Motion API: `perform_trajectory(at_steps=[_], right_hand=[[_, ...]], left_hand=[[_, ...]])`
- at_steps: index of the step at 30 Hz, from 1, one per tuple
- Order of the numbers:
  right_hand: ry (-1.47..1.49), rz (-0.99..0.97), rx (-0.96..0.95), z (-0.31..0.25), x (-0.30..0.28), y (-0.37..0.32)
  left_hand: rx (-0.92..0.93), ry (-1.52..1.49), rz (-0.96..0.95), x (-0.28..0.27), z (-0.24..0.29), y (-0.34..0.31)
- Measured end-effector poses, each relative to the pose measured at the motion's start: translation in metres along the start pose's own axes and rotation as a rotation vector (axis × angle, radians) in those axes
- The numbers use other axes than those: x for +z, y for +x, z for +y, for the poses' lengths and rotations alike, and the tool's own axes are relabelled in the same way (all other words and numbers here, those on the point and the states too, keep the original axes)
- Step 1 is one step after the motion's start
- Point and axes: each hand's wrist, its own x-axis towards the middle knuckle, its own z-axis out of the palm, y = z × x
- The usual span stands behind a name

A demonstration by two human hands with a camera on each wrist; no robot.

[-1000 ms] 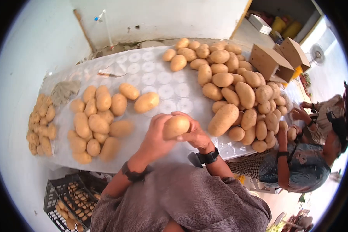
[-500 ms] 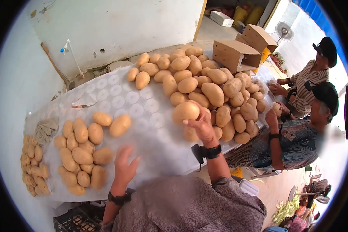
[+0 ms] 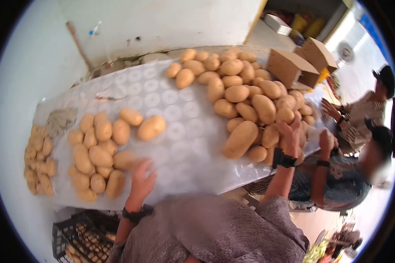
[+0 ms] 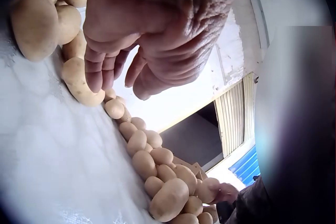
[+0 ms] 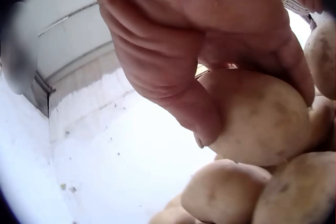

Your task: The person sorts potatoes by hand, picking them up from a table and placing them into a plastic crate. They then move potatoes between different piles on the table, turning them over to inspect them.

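My right hand reaches over the right side of the large potato pile. In the right wrist view its thumb and fingers grip a smooth tan potato, close over other potatoes. Nearer my body, my left hand hovers over the table beside the smaller potato group. The left wrist view has its fingers loosely bent and holding nothing, overlapping a potato behind them.
Small potatoes lie at the table's left end beside a grey cloth. Cardboard boxes stand behind the large pile. Two people work at the right end. A black crate of potatoes sits below the table's left front.
Both hands held a potato before my chest; then the left let go and moved left. My right hand carried the potato to the large pile and is now farther right over it.
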Motion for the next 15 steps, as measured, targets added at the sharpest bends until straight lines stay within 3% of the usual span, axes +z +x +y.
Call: perform_trajectory(at_steps=[2, 4, 5, 7, 10, 15], right_hand=[[0.055, -0.022, 0.009, 0.044, 0.002, 0.011], [-0.390, 0.043, 0.042, 0.068, -0.003, 0.023], [-0.384, 0.014, 0.035, 0.070, 0.001, 0.021], [-0.758, 0.062, 0.101, 0.047, 0.006, 0.013], [-0.803, 0.037, 0.169, 0.064, 0.005, 0.010], [-0.757, 0.023, 0.098, 0.075, -0.004, 0.009]], left_hand=[[-0.013, 0.015, 0.033, 0.000, 0.001, -0.002], [-0.014, 0.020, 0.055, 0.001, 0.001, -0.003], [-0.003, 0.024, 0.041, 0.001, 0.001, -0.004], [-0.005, 0.031, 0.039, 0.000, 0.001, -0.008], [-0.018, 0.058, 0.050, -0.002, -0.001, -0.015], [-0.060, 0.059, 0.038, -0.005, -0.007, -0.022]])
